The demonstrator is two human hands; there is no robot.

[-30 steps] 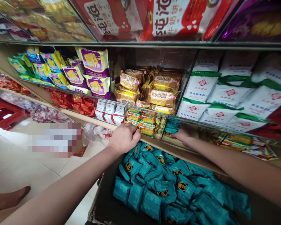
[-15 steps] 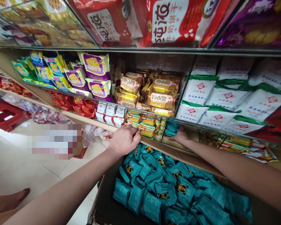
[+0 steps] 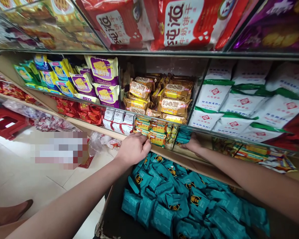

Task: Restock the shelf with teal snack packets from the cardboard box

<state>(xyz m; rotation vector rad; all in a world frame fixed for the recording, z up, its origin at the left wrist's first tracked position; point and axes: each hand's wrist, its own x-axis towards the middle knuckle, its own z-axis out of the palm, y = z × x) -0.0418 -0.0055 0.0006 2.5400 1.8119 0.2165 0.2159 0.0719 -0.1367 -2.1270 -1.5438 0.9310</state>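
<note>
My left hand (image 3: 134, 147) is closed, its fingers curled over the rim at the far left corner of the cardboard box (image 3: 109, 212). Loose teal snack packets (image 3: 161, 204) with black-and-orange emblems fill much of that box. My right hand (image 3: 193, 145) reaches under the glass shelf edge into a low compartment. Its thumb points left against a small stack of teal packets (image 3: 182, 136) there, and the fingers are partly hidden behind them. Just left of this stack sit small yellow-and-green packets (image 3: 157, 132), close to my left knuckles.
Brown-and-yellow pastry packets (image 3: 174, 104), purple soda biscuits (image 3: 106, 94) and white packets with green edges (image 3: 233, 106) line the shelf above. A glass shelf edge (image 3: 149, 52) runs overhead. A red stool (image 3: 10, 121) and bagged goods are on the floor at left.
The view has shifted very slightly. Both hands keep their places, the left at the box rim and the right at the teal packets in the compartment.
</note>
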